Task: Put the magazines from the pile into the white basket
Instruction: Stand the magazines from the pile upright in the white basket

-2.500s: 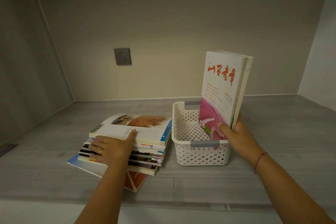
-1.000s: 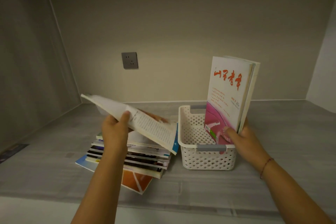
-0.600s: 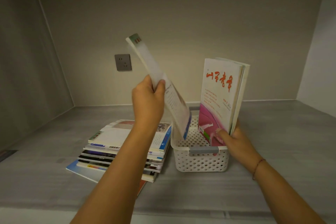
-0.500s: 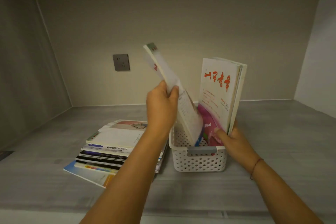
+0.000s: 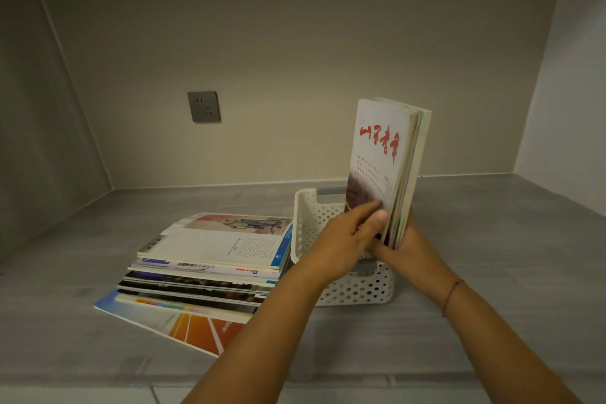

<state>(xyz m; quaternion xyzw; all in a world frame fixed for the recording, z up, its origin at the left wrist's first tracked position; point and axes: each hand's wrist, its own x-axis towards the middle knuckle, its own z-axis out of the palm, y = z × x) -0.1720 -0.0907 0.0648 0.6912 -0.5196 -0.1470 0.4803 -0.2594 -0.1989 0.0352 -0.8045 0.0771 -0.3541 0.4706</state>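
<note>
A white perforated basket [image 5: 306,223] stands on the grey counter, right of a pile of magazines [image 5: 210,259]. Several magazines [image 5: 383,157] stand upright in the basket's right side; the front one has a white cover with red characters. My left hand [image 5: 347,239] presses flat on that front cover near its bottom, thumb on its edge. My right hand [image 5: 405,249] holds the upright stack from behind and below, partly hidden by my left hand. The pile's top magazine shows a page of text with a picture.
A grey wall socket [image 5: 203,106] sits on the back wall above the pile. Side walls close the counter [image 5: 492,239] on the left and right. A large blue and orange magazine [image 5: 196,326] sticks out from the pile's bottom toward me.
My left hand lifted the top magazine off the pile, swung it upright to the right and set it in the basket against the standing ones. My right hand stayed on the upright stack.
</note>
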